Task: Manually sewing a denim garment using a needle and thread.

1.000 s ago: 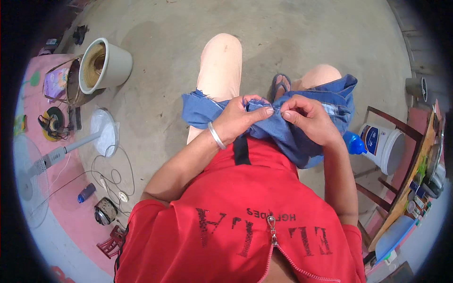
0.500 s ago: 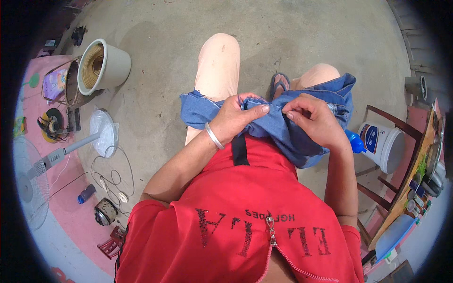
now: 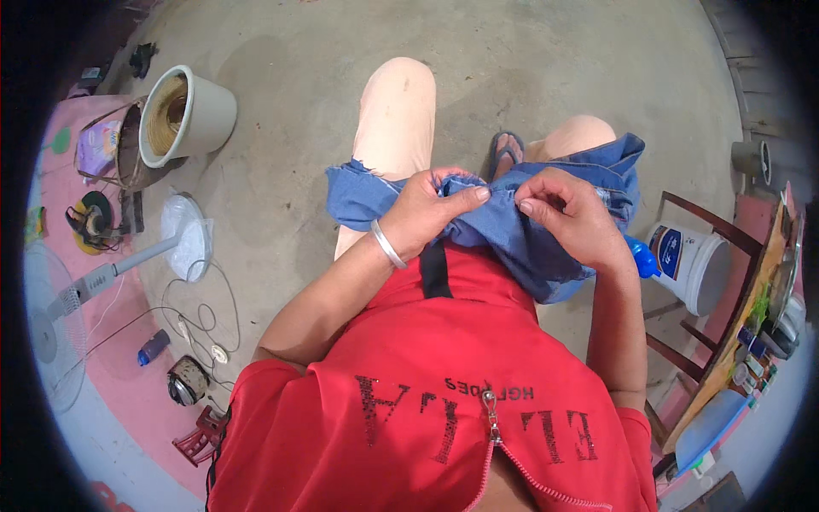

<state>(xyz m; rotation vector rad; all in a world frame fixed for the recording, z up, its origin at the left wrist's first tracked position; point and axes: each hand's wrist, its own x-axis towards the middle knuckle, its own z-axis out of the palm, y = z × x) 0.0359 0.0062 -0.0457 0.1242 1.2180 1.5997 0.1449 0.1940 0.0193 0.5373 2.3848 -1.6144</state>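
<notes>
A piece of blue denim [image 3: 529, 260] with frayed edges lies bunched across my lap, over pale trousers [image 3: 397, 119]. My left hand [image 3: 425, 212], with a silver bangle on its wrist, is closed on a gathered fold of the denim, thumb on top. Close beside that thumb, my right hand [image 3: 576, 220] is curled, with thumb and forefinger brought together at the cloth. Whatever lies between those right fingertips is too small to make out. The denim's right part spreads under my right hand and over my right thigh.
On the left stand a whitish bucket [image 3: 209, 119] holding a straw hat, a basket, and a standing fan [image 3: 111, 273] with a loose cord [image 3: 235, 299]. To the right are a wooden chair [image 3: 717, 222], a white tub [image 3: 704, 269] and a cluttered wooden table [image 3: 725, 341].
My right hand has shifted very slightly to the right along the denim. My left hand keeps its grip on the fold almost unmoved.
</notes>
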